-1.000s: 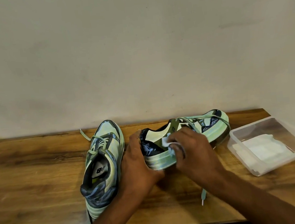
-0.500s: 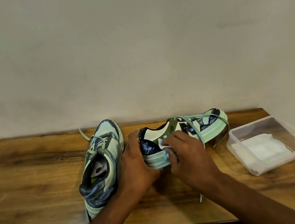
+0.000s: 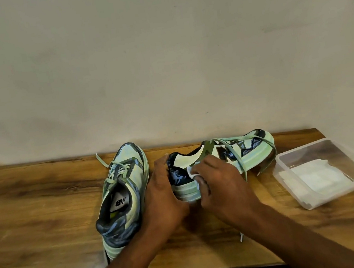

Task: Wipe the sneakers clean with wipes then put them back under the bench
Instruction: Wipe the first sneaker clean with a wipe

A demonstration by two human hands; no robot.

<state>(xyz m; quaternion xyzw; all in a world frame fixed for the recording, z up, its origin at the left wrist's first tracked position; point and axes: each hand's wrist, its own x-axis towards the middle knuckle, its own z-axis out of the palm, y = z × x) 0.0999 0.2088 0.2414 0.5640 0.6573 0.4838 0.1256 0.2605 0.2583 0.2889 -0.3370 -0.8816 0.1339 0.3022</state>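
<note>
Your left hand point(image 3: 163, 193) curls round the heel of the tipped shoe point(image 3: 222, 161) on the bench point(image 3: 37, 217), bracing it, I'd say, while your right hand point(image 3: 220, 182) pinches a wipe point(image 3: 193, 172) against its side, fingertips seemingly bunched, the other shoe point(image 3: 121, 196) waiting upright alongside.

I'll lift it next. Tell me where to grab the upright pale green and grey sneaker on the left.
Grip the pale green and grey sneaker at its padded heel collar, coming from above and the near side. It stands upright on the wooden bench, heel toward you, opening facing up, so fingers can probably hook inside.
</note>
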